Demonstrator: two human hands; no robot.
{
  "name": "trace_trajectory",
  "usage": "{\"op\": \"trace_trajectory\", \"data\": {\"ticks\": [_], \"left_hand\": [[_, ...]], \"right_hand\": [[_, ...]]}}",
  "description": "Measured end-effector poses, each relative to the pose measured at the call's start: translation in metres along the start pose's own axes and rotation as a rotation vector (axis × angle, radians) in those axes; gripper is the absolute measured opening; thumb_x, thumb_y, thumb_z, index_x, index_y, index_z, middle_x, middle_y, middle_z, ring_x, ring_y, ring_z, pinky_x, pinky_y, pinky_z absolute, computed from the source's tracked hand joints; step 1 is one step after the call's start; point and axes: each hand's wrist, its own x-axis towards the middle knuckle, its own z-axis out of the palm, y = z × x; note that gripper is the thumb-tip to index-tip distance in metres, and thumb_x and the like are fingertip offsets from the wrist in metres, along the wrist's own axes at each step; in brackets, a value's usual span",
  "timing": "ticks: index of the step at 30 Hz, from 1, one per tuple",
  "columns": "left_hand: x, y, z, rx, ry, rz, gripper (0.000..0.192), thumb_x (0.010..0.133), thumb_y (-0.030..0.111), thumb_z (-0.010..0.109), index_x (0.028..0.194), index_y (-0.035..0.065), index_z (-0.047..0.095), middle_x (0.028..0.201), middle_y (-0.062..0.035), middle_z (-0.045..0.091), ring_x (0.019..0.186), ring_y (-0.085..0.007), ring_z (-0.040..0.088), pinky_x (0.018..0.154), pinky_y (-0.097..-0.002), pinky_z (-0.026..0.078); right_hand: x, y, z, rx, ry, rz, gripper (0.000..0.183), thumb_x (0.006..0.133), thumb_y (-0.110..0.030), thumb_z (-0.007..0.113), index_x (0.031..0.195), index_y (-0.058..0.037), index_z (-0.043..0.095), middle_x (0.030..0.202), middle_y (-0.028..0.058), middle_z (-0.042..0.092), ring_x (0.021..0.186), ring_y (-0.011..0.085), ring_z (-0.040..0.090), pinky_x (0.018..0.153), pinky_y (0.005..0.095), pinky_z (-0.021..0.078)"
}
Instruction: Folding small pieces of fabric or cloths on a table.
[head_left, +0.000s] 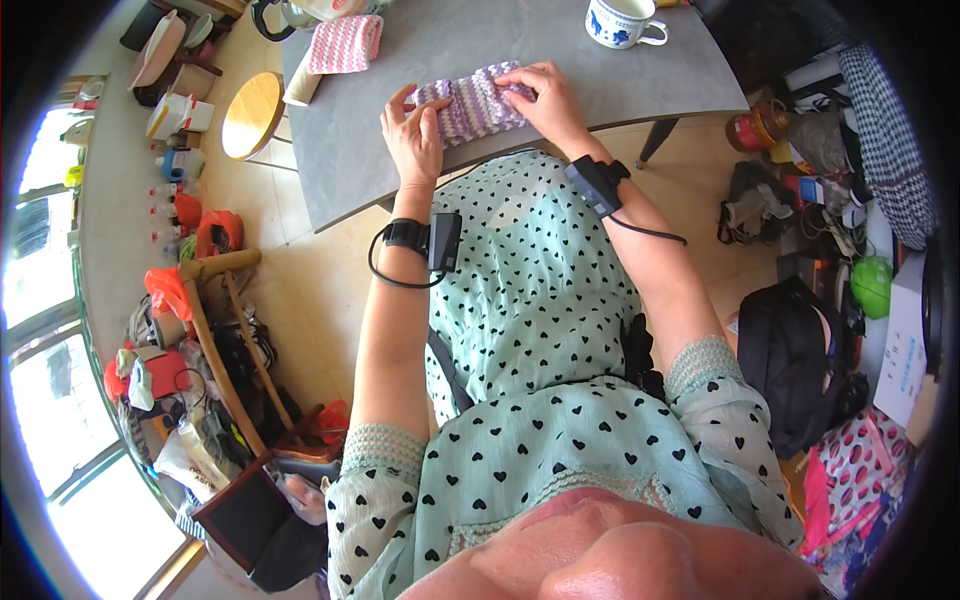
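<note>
A purple-and-white striped cloth (476, 109), thick and textured, lies folded near the front edge of the grey table (480, 37). My left hand (416, 139) grips its left end, with index finger and thumb over the top. At the other end, my right hand (547, 101) pinches the folded right part between thumb and fingers. The underside of the cloth is hidden. To its upper left rests a pink-and-white striped folded cloth (345, 43), beside a pale rolled item (301, 86). Both my wrists carry black strapped devices with cables.
A white mug (619, 22) with blue pictures stands at the back right of the table. A black-handled pot or kettle (277, 22) is at the back left. A round wooden-topped stool (253, 116) is left of the table. A black backpack (791, 364) sits at the right.
</note>
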Motion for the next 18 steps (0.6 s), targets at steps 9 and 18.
{"op": "trace_trajectory", "data": {"ticks": [9,18], "left_hand": [[0.001,-0.004,0.000,-0.017,0.041,-0.025,0.040,0.074,0.013,0.067,0.112,0.0043,0.059,0.123,-0.0166,0.054,0.109,-0.0338,0.052,0.096,-0.0437,0.042],[0.011,0.027,-0.016,0.341,-0.215,-0.420,0.057,0.073,0.023,0.071,0.120,-0.0008,0.051,0.095,-0.0164,0.064,0.092,-0.0359,0.060,0.088,-0.0434,0.046]], "right_hand": [[-0.001,-0.006,0.007,-0.194,0.065,-0.283,0.011,0.074,-0.013,0.075,0.084,-0.0175,0.074,0.100,-0.0054,0.068,0.102,0.0211,0.059,0.089,0.0339,0.0499],[-0.001,-0.004,0.006,-0.151,0.045,-0.301,0.014,0.073,-0.016,0.076,0.088,-0.0183,0.075,0.108,-0.0038,0.067,0.115,0.0221,0.055,0.096,0.0366,0.0469]]}}
